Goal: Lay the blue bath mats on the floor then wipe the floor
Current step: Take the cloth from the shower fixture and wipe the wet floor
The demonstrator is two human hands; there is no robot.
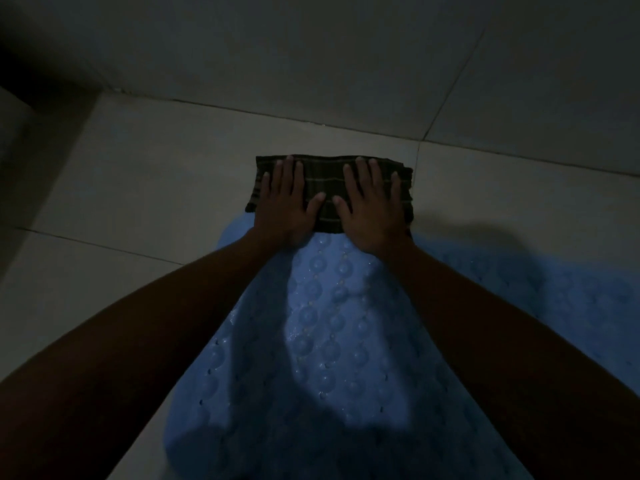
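Blue and studded with round bumps, the bath mat [325, 341] lies flat on the pale tiled floor [138, 188], and a second blue mat [561, 299] lies beside it to the right, their edges meeting or overlapping in shadow where I cannot tell which. Just past the bath mat's far end, a dark folded cloth [329, 183] with thin pale stripes rests on the floor, its near edge over the mat's rim. Both hands press flat on that cloth with straight, spread fingers, the left hand [285, 202] beside the right hand [372, 209], gripping nothing.
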